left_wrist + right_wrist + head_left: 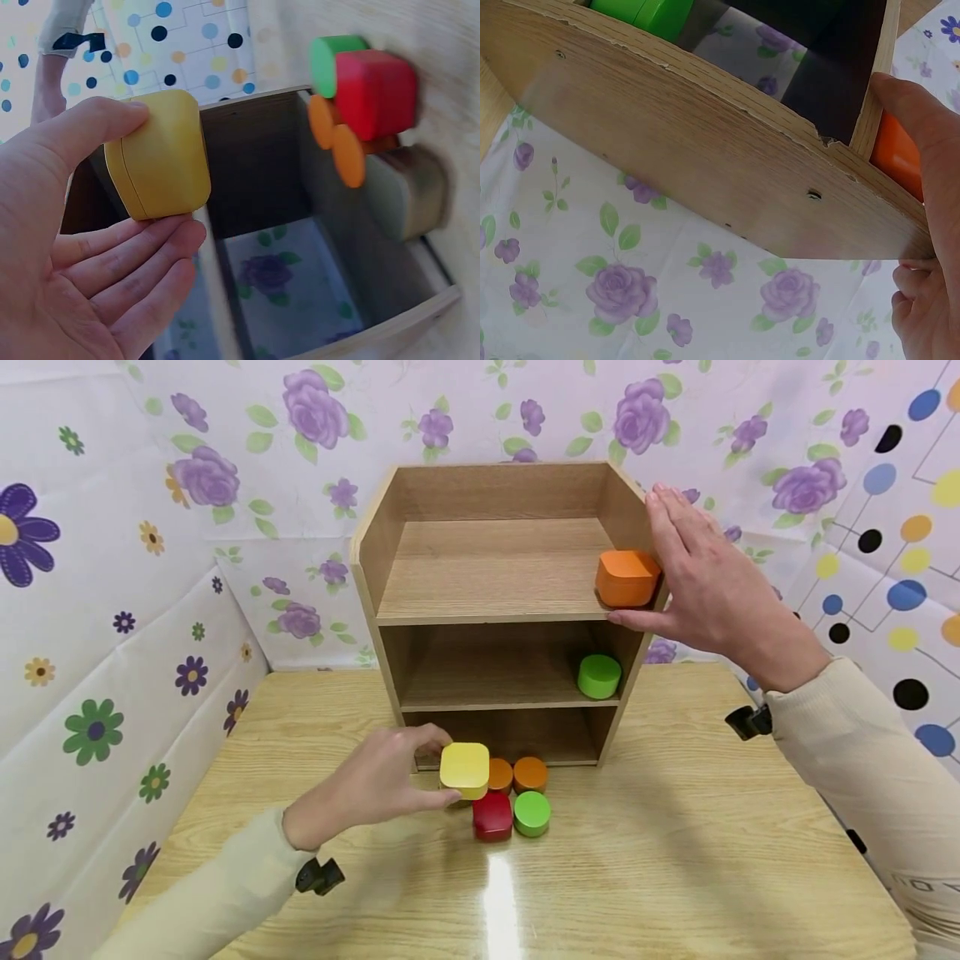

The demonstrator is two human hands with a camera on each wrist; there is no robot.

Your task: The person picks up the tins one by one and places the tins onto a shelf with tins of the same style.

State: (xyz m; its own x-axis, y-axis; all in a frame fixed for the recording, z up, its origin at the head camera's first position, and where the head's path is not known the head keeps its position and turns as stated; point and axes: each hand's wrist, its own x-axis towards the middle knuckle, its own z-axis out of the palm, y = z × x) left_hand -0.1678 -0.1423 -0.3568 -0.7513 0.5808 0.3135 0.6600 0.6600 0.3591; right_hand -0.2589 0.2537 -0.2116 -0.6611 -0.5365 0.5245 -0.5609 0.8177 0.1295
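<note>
Head view: left hand (375, 781), fingers pinching yellow box (464, 767), is ideally keeping it level; right hand (708, 572), fingers extended, is bracing shelf (495, 568).

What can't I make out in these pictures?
Head view: most of the grey-green box, hidden behind the yellow box.
Right wrist view: most of the shelved orange box, covered by the cabinet and right grip.
Right wrist view: part of the shelved green box, cut off by the upper edge.

Purple-flowered backdrop (480, 410) – dotted cloth (873, 577) – wood-grained table (660, 852)
</note>
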